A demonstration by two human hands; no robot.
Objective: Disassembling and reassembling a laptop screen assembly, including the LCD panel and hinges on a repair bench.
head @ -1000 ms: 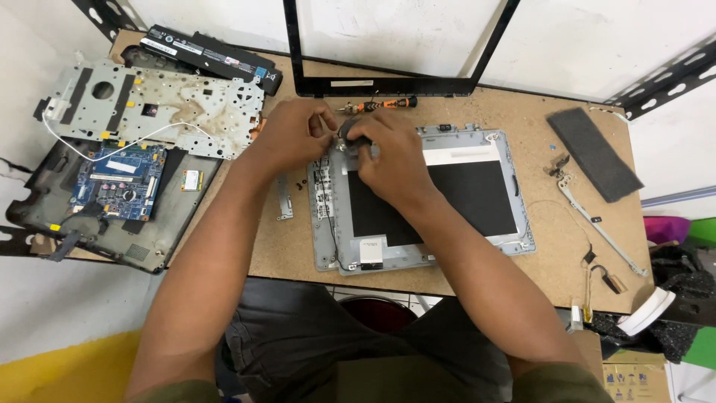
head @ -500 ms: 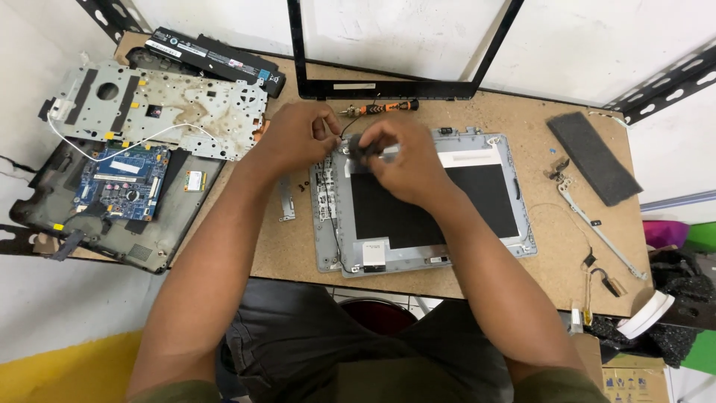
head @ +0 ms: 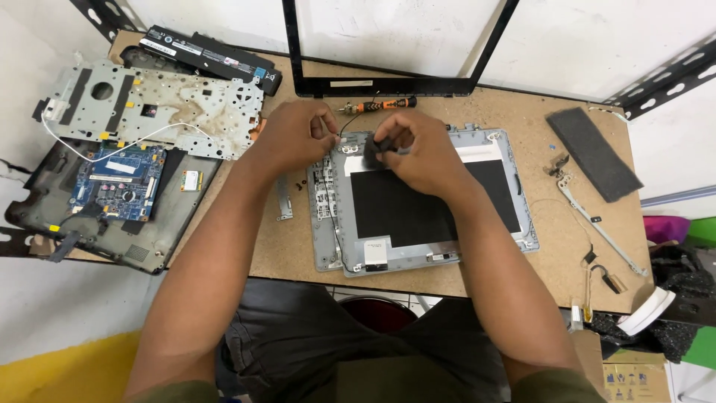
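I see the grey laptop screen panel [head: 418,216] lying flat, back side up, on the table near its front edge, a black sheet over its middle and a white strip along its top right. At its top left corner a small black piece [head: 382,145] is pinched above it.

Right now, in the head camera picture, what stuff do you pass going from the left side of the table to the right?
Blue circuit board → left hand → right hand over the grey screen panel → metal hinge bar → white tape roll.
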